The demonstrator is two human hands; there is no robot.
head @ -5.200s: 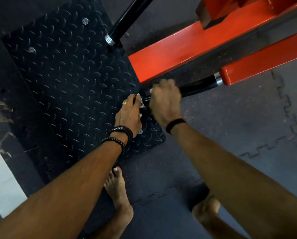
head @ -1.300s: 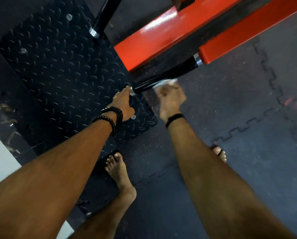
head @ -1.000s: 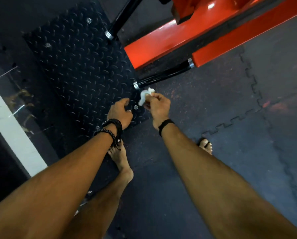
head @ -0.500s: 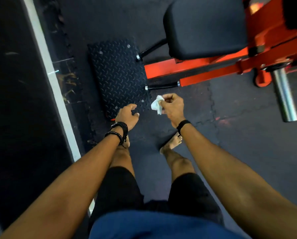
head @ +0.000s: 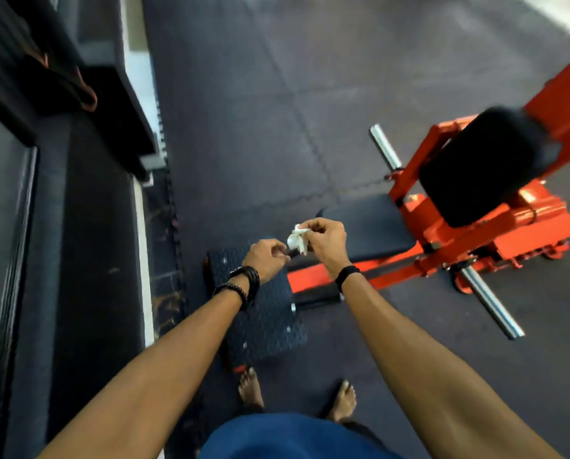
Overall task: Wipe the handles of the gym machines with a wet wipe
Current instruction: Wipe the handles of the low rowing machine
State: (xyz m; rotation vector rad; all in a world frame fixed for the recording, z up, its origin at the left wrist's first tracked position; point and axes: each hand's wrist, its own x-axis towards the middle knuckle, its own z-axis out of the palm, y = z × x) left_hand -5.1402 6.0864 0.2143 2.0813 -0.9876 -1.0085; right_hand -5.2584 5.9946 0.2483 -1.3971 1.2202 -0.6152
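**Wet wipe held up between both hands, above the machine**

The right hand (head: 325,241) is pinching a crumpled white wet wipe (head: 297,239) between thumb and fingertips, the wipe hanging down from the pinch in front of the person. The left hand (head: 266,264) is hovering just beside it, fingers curled inward with the tips close to the wipe's lower edge; whether they are actually touching the wipe is hard to tell, since the frame is blurred there. The left wrist is wearing black bracelets (head: 243,286) and the right wrist a black band (head: 347,272).

Below the hands, a black diamond-plate footplate (head: 263,329) is lying on the dark rubber floor (head: 277,111), and the person's bare feet (head: 251,390) are standing just short of its near edge. To the right of the footplate, the orange-red frame (head: 449,256) of a gym machine is stretching away, carrying a flat black seat pad (head: 373,226) and, further off, a thick black cushion (head: 482,167). A short black handle (head: 315,304) with a silver end is sticking out of the frame's near rail, beside the footplate and well below the wipe. Chrome weight pegs (head: 490,304) are projecting from the frame on either side. Along the left, a pale strip is bordering the floor mats.
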